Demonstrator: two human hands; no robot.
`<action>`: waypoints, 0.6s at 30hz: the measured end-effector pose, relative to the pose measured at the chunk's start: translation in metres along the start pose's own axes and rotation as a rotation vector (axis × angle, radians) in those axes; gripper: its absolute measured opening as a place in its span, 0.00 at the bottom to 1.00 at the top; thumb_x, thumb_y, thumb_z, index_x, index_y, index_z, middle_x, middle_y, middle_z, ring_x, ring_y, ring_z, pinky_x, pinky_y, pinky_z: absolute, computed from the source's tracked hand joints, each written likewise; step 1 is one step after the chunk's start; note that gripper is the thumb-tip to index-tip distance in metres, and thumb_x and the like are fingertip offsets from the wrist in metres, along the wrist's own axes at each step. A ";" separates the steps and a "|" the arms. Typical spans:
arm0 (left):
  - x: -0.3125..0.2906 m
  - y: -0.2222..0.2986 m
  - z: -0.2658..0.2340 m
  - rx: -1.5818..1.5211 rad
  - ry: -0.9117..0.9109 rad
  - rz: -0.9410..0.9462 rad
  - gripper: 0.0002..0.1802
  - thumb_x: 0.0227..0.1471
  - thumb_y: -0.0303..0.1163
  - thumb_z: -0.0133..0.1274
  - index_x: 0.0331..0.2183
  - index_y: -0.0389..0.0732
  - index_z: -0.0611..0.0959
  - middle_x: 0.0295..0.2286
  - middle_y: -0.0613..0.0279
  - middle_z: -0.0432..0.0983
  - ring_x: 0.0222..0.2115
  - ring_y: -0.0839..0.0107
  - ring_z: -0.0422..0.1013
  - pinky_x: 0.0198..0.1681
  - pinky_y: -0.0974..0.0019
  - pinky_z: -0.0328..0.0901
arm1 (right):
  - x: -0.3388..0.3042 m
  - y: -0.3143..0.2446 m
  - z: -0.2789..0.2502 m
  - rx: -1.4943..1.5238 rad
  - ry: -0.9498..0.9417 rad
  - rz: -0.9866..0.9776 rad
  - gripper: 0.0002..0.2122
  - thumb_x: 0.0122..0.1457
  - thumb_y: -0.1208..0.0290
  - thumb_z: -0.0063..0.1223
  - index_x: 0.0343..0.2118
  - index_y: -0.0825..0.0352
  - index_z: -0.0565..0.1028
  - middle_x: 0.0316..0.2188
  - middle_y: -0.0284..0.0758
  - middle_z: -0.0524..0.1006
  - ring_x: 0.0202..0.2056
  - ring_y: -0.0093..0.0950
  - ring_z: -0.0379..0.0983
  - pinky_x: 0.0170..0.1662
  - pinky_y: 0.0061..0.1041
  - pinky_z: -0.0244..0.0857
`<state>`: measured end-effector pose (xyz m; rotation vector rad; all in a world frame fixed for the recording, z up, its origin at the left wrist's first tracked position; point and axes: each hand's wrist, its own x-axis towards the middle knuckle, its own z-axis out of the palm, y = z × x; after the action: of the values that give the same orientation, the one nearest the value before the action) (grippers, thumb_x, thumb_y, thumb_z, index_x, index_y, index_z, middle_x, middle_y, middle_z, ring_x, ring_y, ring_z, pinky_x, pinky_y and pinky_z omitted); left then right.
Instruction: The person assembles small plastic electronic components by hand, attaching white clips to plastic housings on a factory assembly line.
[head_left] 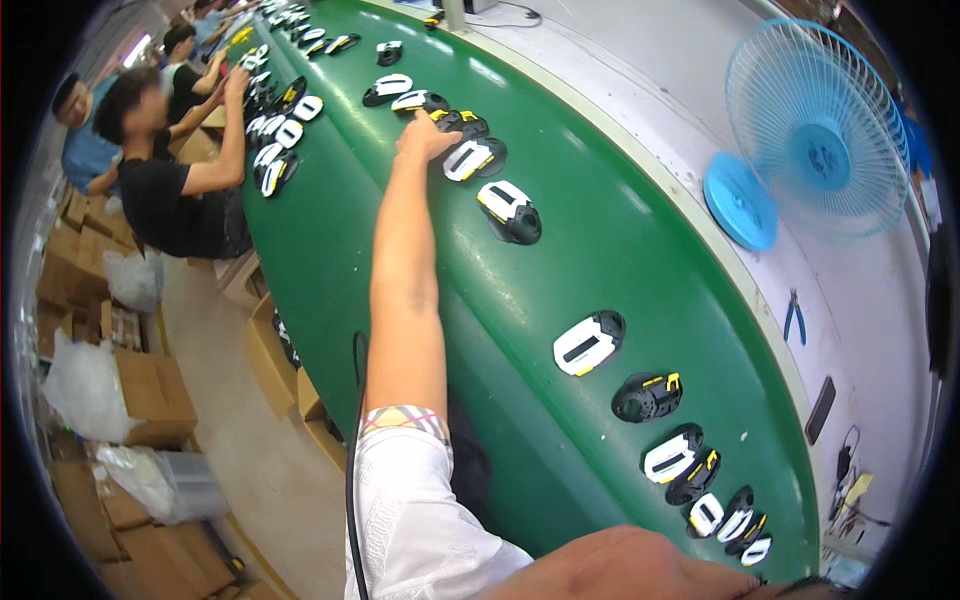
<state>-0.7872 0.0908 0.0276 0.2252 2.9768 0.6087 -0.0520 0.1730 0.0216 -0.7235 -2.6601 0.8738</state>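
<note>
My left hand (428, 137) reaches far forward over the green belt table (560, 240), thumb and fingers spread apart. It touches or hovers at the near edge of a black oval plastic piece with yellow clips (470, 124). Right beside it lie a white-topped black oval piece (476, 158) and, farther off, another one (420, 101). Nearer to me is a separate white-and-black piece (510, 210). At the lower edge a blurred patch of bare skin (620, 565) shows very close, possibly my right hand; its fingers are hidden.
More oval pieces (590, 343) lie along the right side, several clustered near me. Pliers (795, 318), a dark flat object (820, 410) and a blue fan (822, 150) are on the white ledge. Co-workers (165, 160) work at the left edge; cardboard boxes (155, 395) stand below.
</note>
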 end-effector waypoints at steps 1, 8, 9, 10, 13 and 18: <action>0.001 0.015 0.000 0.003 -0.030 0.046 0.55 0.32 0.55 0.61 0.54 0.31 0.56 0.47 0.43 0.68 0.49 0.54 0.66 0.52 0.58 0.61 | -0.009 0.011 0.001 -0.011 0.022 0.041 0.06 0.37 0.78 0.53 0.20 0.61 0.70 0.15 0.29 0.65 0.12 0.24 0.61 0.16 0.21 0.56; 0.033 0.010 0.009 -0.013 0.042 0.350 0.46 0.36 0.57 0.60 0.48 0.29 0.70 0.44 0.40 0.70 0.46 0.50 0.67 0.48 0.56 0.62 | 0.010 0.003 -0.012 -0.033 0.007 -0.044 0.05 0.38 0.76 0.55 0.21 0.59 0.72 0.16 0.29 0.67 0.14 0.26 0.66 0.16 0.24 0.60; 0.051 -0.018 -0.006 -0.014 0.063 0.333 0.46 0.35 0.55 0.62 0.47 0.27 0.69 0.43 0.40 0.70 0.43 0.49 0.68 0.48 0.56 0.62 | 0.016 0.000 -0.016 0.011 -0.001 -0.077 0.06 0.39 0.76 0.54 0.22 0.59 0.71 0.17 0.29 0.67 0.15 0.27 0.66 0.17 0.23 0.61; 0.053 -0.016 -0.007 -0.240 -0.072 0.462 0.46 0.34 0.50 0.65 0.46 0.26 0.68 0.41 0.39 0.71 0.41 0.50 0.69 0.47 0.58 0.63 | 0.012 0.000 -0.018 0.038 -0.010 -0.055 0.06 0.41 0.75 0.54 0.24 0.60 0.71 0.18 0.29 0.67 0.16 0.27 0.66 0.17 0.23 0.61; 0.108 -0.012 0.023 -0.107 -0.020 0.402 0.48 0.32 0.44 0.67 0.48 0.24 0.63 0.40 0.43 0.71 0.40 0.57 0.67 0.46 0.61 0.62 | -0.005 0.000 -0.023 -0.002 0.082 0.013 0.06 0.43 0.74 0.54 0.25 0.60 0.70 0.19 0.29 0.67 0.17 0.26 0.67 0.17 0.24 0.62; 0.115 0.017 0.045 -0.098 -0.236 0.484 0.43 0.34 0.39 0.66 0.48 0.29 0.64 0.40 0.49 0.69 0.39 0.62 0.66 0.45 0.65 0.62 | -0.015 -0.004 -0.019 0.041 0.072 0.001 0.05 0.46 0.75 0.51 0.26 0.62 0.69 0.20 0.30 0.65 0.20 0.27 0.68 0.18 0.26 0.61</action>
<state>-0.8927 0.1421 -0.0136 0.9535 2.6569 0.7096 -0.0338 0.1710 0.0378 -0.7331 -2.5708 0.8834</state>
